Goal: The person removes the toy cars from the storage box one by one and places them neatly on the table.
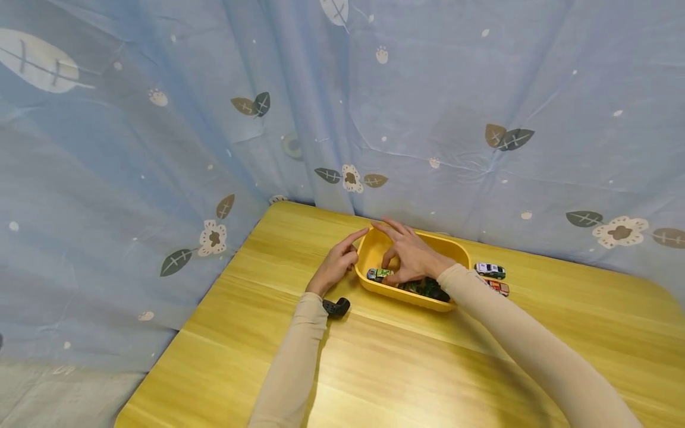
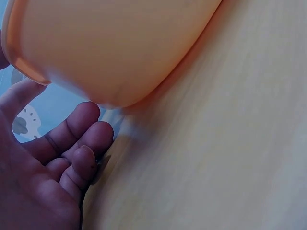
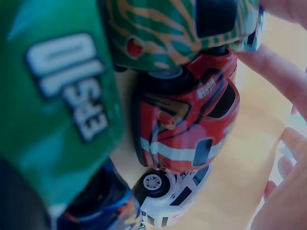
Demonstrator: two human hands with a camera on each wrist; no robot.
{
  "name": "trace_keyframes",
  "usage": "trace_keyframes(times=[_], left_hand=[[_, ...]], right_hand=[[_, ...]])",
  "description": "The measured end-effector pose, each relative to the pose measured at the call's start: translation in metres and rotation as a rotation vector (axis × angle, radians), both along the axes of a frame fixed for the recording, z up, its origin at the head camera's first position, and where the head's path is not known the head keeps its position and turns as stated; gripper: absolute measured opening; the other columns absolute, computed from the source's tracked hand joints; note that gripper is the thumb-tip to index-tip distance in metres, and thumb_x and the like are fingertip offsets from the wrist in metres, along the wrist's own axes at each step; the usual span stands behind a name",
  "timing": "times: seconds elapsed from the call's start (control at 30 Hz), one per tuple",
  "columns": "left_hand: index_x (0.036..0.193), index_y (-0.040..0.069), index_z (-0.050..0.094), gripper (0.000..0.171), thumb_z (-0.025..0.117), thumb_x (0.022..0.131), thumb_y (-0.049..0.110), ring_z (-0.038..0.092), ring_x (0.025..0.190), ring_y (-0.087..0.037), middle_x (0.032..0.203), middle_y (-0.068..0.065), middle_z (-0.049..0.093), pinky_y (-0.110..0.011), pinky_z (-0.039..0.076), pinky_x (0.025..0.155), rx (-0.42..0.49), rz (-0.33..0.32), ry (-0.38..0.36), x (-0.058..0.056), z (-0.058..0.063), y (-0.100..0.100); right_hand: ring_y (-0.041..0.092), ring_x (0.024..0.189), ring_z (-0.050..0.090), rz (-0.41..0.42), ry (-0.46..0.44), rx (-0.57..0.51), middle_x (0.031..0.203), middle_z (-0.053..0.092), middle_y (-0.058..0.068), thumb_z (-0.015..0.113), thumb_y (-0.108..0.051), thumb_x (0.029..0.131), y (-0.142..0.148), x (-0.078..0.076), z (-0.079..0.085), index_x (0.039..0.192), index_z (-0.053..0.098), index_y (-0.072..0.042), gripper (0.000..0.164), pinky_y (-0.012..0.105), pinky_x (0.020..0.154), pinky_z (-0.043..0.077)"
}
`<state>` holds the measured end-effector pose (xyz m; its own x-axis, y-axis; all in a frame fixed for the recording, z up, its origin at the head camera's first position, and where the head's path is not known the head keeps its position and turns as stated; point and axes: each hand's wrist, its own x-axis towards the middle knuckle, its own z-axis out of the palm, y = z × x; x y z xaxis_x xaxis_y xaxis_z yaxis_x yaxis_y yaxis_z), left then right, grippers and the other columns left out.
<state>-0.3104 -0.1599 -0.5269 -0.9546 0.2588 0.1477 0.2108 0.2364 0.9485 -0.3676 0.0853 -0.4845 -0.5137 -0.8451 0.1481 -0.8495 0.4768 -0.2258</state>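
In the head view my left hand (image 1: 338, 266) is at the left end of a yellow plastic bin (image 1: 455, 245), index finger extended to its rim. The left wrist view shows fingertips on either side of the rim, the other fingers bent below it, beside the bin's outer wall (image 2: 120, 52). My right hand (image 1: 414, 255) reaches down into the bin. Its thumb and index finger pinch a green toy car (image 1: 379, 274). Up close, this green car (image 3: 158, 33) has tiger stripes, and fingers (image 3: 276, 72) lie at its far end.
More toy cars lie in the bin: a red one (image 3: 187, 129), a white one (image 3: 177, 201) and a larger green one (image 3: 57, 96). Outside its right end, a white-and-green car (image 1: 490, 270) and a red-orange car (image 1: 497, 288) sit on the wooden table (image 1: 385, 368). A blue patterned curtain (image 1: 428, 119) hangs behind.
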Motion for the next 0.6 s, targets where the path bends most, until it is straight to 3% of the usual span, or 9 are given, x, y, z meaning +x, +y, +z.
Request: trace_keyframes(times=[0.2,0.33,0.6], left_hand=[[0.16,0.03,0.049,0.066,0.049,0.098,0.008,0.044,0.068,-0.032,0.082,-0.002,0.049,-0.026,0.04,0.063,-0.003,0.028,0.016,-0.001,0.0,0.002],[0.16,0.03,0.05,0.066,0.049,0.098,0.009,0.044,0.068,-0.031,0.082,-0.002,0.049,-0.026,0.04,0.063,0.001,0.026,0.014,-0.002,0.0,0.002],[0.16,0.029,0.049,0.065,0.048,0.099,0.008,0.043,0.065,-0.023,0.081,-0.003,0.049,-0.027,0.04,0.063,0.007,0.017,0.014,-0.001,-0.002,-0.001]], right_hand=[[0.044,0.162,0.013,0.008,-0.019,-0.018,0.174,0.026,0.015,0.088,-0.046,0.076,0.001,0.0,0.005,0.078,0.083,-0.033,0.014,0.074,0.122,0.021],[0.045,0.161,0.014,0.008,-0.03,-0.027,0.175,0.026,0.014,0.088,-0.044,0.076,0.001,-0.001,0.006,0.077,0.082,-0.033,0.013,0.075,0.121,0.021],[0.05,0.158,0.023,-0.004,-0.05,-0.063,0.167,0.037,0.024,0.087,-0.036,0.079,0.0,0.002,0.022,0.079,0.083,-0.022,0.015,0.077,0.12,0.022]])
